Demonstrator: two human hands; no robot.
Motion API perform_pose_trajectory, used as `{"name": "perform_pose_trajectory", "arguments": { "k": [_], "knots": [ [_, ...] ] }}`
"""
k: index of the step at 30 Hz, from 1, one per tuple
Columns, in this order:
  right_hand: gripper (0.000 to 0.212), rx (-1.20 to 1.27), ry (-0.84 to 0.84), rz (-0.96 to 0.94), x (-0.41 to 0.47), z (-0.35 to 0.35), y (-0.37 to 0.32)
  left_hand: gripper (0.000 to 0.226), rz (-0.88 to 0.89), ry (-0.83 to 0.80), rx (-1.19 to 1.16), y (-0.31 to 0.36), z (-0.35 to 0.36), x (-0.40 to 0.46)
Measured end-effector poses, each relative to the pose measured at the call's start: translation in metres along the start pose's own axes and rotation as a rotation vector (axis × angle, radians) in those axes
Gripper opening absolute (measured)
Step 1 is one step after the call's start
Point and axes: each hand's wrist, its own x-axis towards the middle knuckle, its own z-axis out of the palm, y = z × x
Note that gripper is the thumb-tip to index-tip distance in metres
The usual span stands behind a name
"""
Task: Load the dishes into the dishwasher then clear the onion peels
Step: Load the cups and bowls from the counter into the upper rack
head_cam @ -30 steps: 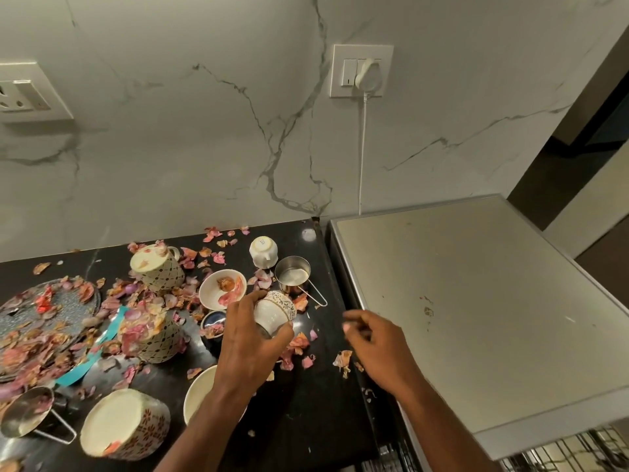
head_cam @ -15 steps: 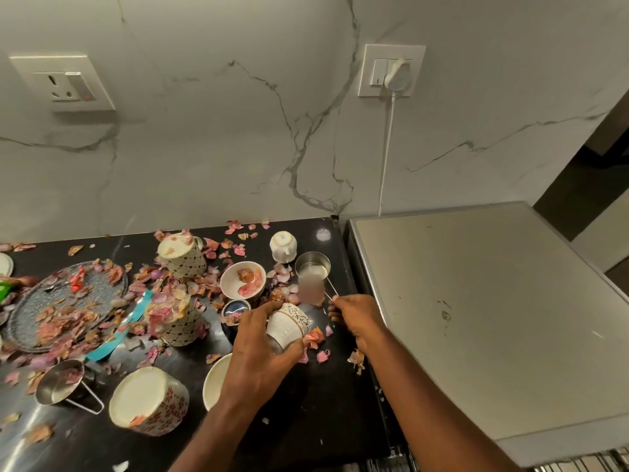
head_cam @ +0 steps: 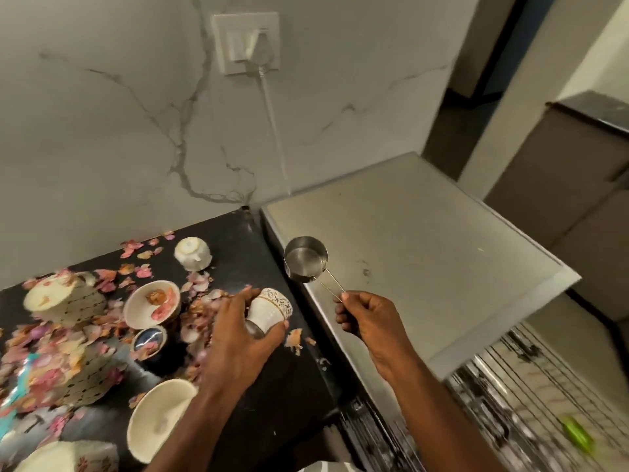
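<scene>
My left hand (head_cam: 240, 330) grips a small white patterned cup (head_cam: 269, 306), tilted on its side just above the black counter (head_cam: 272, 376). My right hand (head_cam: 366, 318) pinches the wire handle of a steel measuring cup (head_cam: 305, 259), which it holds up over the left edge of the dishwasher's grey top (head_cam: 408, 240). Pink onion peels (head_cam: 200, 284) litter the counter among patterned mugs (head_cam: 64, 298), a white bowl (head_cam: 151, 304), another bowl (head_cam: 158, 420) and an overturned white cup (head_cam: 192, 252). The dishwasher rack (head_cam: 517, 396) shows at the lower right.
A marble wall with a socket and plugged-in cable (head_cam: 250, 46) stands behind. A small dark bowl (head_cam: 149, 342) sits near my left wrist. A green object (head_cam: 577, 434) lies in the rack. A doorway and cabinets are at the far right.
My right hand took the steel measuring cup by its handle and lifted it rightward over the dishwasher top. My left hand keeps hold of the small cup. The view swung right.
</scene>
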Motion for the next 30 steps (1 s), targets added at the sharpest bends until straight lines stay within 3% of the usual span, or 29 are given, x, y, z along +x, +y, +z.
{"name": "perform_pose_trajectory", "arguments": {
  "k": [7, 21, 30],
  "knots": [
    [0.019, 0.173, 0.300, -0.055, -0.053, -0.084, 0.008, 0.074, 0.106, -0.275, -0.016, 0.044, 0.075, 0.006],
    [0.020, 0.401, 0.859, -0.092, -0.154, -0.219, 0.054, 0.070, 0.416, -0.826, 0.022, 0.156, 0.223, -0.044],
    [0.021, 0.542, 1.088, 0.123, -0.147, -0.306, 0.130, 0.078, 0.503, -1.027, 0.191, 0.177, 0.278, -0.079]
  ]
}}
